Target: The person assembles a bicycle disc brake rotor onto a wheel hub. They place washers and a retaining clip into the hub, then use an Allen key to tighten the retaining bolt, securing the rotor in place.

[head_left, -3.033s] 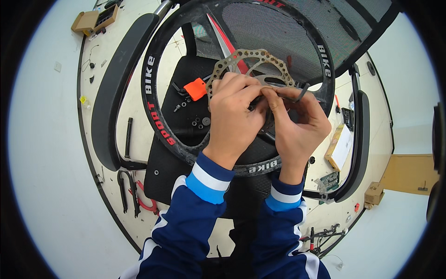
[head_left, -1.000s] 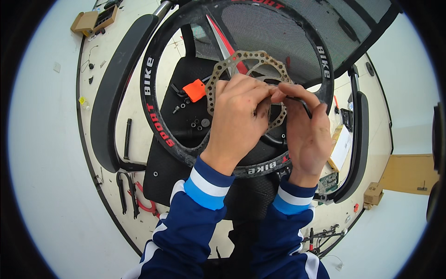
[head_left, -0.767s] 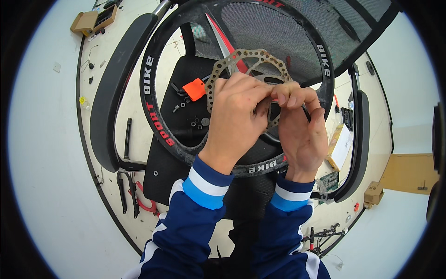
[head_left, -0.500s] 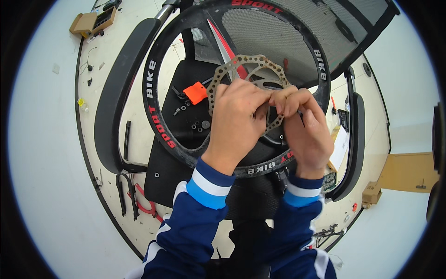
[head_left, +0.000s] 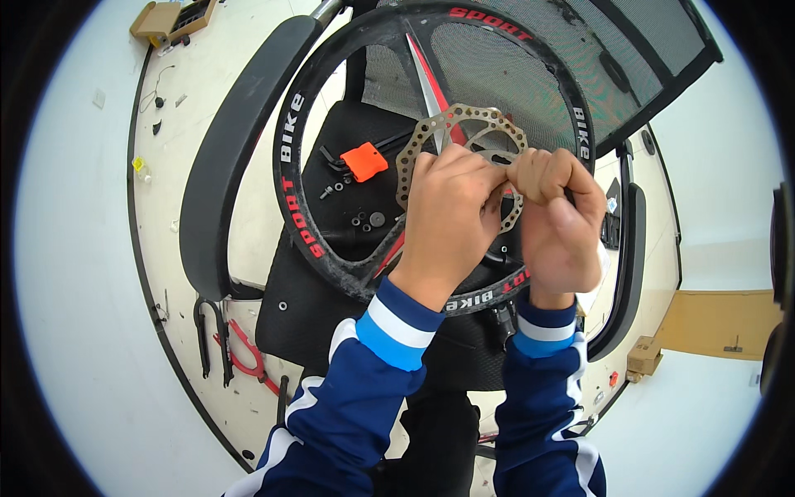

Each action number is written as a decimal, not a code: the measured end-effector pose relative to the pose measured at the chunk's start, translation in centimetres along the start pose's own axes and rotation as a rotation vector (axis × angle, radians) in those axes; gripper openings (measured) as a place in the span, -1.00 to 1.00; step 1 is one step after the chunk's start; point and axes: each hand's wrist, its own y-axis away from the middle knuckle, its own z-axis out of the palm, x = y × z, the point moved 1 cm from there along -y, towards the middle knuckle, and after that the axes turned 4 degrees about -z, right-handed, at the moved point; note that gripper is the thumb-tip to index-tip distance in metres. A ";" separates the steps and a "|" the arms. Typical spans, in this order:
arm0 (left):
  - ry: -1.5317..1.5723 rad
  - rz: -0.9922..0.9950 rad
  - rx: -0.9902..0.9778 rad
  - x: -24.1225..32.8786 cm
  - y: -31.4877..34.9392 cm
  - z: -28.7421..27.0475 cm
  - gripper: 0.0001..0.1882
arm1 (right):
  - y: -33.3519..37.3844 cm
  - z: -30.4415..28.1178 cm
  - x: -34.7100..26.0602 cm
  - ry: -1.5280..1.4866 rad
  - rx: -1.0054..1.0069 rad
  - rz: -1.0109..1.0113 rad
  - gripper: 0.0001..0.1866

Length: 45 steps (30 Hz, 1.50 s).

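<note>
A black spoked bicycle wheel (head_left: 291, 157) lies flat on a chair, with a metal brake disc (head_left: 405, 170) full of holes at its hub. Over the disc's near right part is my left hand (head_left: 447, 219), its fingers bent and drawn together. My right hand (head_left: 563, 224) meets it fingertip to fingertip, fingers curled and palm partly turned up. Whatever the two hands pinch is hidden by the fingers. Inside the rim, left of the disc, lie an orange hex key holder (head_left: 364, 161), a bolt (head_left: 326, 192), and several small nuts with a round washer (head_left: 377, 219).
The black chair seat (head_left: 323, 327) bears a single nut (head_left: 283, 306). Armrests flank it, left (head_left: 248, 141) and right (head_left: 633, 265); its mesh back (head_left: 513, 70) rises behind the wheel. On the floor lie a black fork (head_left: 203, 340), a red forked part (head_left: 248, 360) and a cardboard box (head_left: 644, 354).
The whole scene has shifted somewhat in view, the wheel to the right. My right hand's fingers are curled more tightly and its wrist is turned slightly. Both hands stay together over the disc.
</note>
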 end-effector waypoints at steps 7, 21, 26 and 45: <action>0.036 -0.045 0.001 -0.2 0.1 -0.2 -0.83 | 1.3 3.0 1.3 0.140 0.286 -0.038 -0.66; 0.064 0.023 0.020 0.5 0.0 -0.5 -0.79 | 2.6 2.8 0.3 0.173 0.291 -0.092 -0.84; 0.117 0.066 -0.050 4.3 0.5 -2.2 -0.80 | 4.3 2.9 -3.5 0.239 0.410 -0.195 -0.78; -0.245 -0.476 -0.580 0.5 14.2 -8.9 -0.86 | 13.3 0.0 0.9 -0.117 0.577 0.363 -0.78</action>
